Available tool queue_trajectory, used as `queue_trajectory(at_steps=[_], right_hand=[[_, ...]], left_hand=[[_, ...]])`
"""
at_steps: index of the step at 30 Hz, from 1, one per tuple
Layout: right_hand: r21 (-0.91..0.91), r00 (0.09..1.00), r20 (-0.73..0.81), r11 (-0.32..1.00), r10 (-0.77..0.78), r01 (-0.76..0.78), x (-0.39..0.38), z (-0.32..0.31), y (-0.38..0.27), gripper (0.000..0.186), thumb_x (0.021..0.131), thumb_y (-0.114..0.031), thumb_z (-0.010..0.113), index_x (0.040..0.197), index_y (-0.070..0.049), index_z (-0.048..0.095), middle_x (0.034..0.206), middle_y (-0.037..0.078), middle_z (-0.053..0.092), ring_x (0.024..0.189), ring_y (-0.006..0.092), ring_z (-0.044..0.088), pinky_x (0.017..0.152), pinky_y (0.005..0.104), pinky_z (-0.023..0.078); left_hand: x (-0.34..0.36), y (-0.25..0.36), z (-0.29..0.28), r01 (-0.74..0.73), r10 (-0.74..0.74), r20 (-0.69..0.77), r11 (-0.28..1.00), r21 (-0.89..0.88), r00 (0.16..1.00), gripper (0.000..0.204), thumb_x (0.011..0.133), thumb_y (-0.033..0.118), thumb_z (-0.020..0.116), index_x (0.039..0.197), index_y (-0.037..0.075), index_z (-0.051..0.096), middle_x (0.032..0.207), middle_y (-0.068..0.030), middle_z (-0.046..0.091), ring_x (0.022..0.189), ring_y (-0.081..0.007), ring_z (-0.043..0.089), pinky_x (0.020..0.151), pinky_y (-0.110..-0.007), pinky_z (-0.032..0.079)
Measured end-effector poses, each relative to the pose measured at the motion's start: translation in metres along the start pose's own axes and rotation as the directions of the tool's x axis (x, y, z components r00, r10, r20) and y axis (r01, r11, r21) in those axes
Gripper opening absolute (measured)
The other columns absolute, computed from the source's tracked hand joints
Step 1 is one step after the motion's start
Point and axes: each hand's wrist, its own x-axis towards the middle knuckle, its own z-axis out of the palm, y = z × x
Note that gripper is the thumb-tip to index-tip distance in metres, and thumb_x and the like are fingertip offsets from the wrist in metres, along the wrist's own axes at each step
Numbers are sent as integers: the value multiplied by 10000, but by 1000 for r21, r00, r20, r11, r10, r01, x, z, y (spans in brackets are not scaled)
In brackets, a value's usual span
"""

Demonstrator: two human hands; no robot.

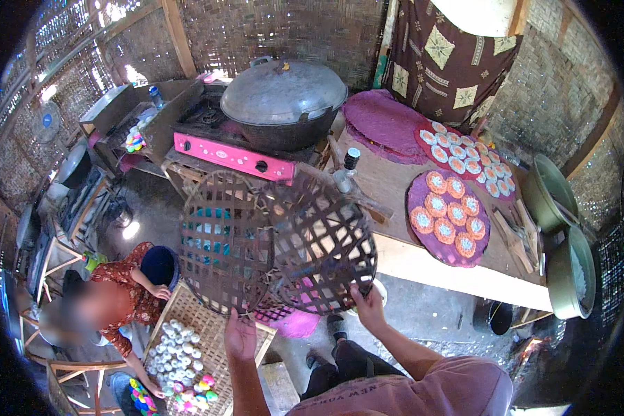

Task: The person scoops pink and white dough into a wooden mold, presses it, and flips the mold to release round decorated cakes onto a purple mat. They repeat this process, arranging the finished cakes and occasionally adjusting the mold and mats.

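"Two round, open-weave pieces are heading our list: the left tray (223, 243) and the right tray (326, 243). How are we describing them?"

"Dark brown flat strips, crossing in a coarse, square-holed lattice. We are finding both raised in the air in front of the pink stove (232, 158), their inner edges overlapping in our view; whether they are touching, we cannot tell."

"And the hands?"

"The left hand (240, 338) is holding the left tray by its bottom rim, though we are not making out each finger. The right hand (371, 310) is pinching the right tray's rim at lower right."

"Surroundings?"

"One wide, blackened pot (281, 134) is sitting on the stove under a domed, dull metal lid (284, 87). On the wooden table (506, 291), round orange-and-white pieces (457, 213) are lying on a thin purple disc (433, 248); a rough-edged purple stack (381, 125) is lying behind. Whitish balls (175, 350) are crowding a woven panel (211, 319), where a co-worker in a red patterned top (128, 270) is reaching in."

"What are we marking as unclear?"

"Teal patches (215, 213) are showing through the left tray's gaps, their source uncertain. A pink sheet (298, 326) is lying partly hidden below the trays. The lower edge is cutting off the panel's near end."
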Motion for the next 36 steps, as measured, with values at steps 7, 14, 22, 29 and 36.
queue_trajectory(at_steps=[7, 14, 22, 29, 36], right_hand=[[446, 979, 13, 875, 203, -187, -23, -13, -53, 309, 929, -123, 571, 1222, -60, 499, 1166, 64, 591, 961, 181, 618, 718, 324, 558], [653, 984, 39, 741, 172, -155, -61, -62, -48, 383, 861, -183, 665, 1203, -64, 541, 1088, 80, 632, 930, 224, 640, 757, 374, 552], [465, 984, -7, 872, 177, -154, -116, -77, -128, 285, 945, -124, 505, 1222, -64, 526, 1098, 95, 635, 945, 203, 649, 729, 345, 580], [493, 990, 38, 860, 132, -134, -120, -68, -138, 232, 918, -64, 525, 1150, -60, 533, 1004, 52, 656, 794, 172, 665, 577, 290, 550], [323, 977, 193, 935, 86, -147, -115, -38, -141, 342, 924, -87, 539, 1258, -51, 479, 1055, 50, 642, 867, 118, 630, 694, 268, 525]], left_hand=[[-88, 1, 88, -59, -31, 176, 873, 484, 984, 359, 912, 45, 550, 1251, 61, 435, 1188, -98, 553, 1027, -225, 585, 838, -413, 539], [-120, -53, 117, -23, -140, 218, 791, 611, 966, 238, 920, 89, 557, 1138, 36, 477, 1003, -108, 612, 852, -218, 626, 721, -385, 567], [-124, -30, 146, -289, 36, 323, 545, 787, 946, 176, 958, 152, 501, 1060, 10, 526, 911, -77, 633, 788, -158, 610, 680, -302, 512], [-118, -6, 102, -496, 479, 673, -455, 740, 563, 293, 821, 156, 701, 1017, 22, 528, 972, -87, 579, 913, -232, 563, 820, -388, 461], [-132, -15, 55, 6, -8, 5, 956, 294, 1000, 420, 912, 260, 613, 1259, 53, 496, 1138, -92, 632, 982, -232, 650, 814, -375, 575]])
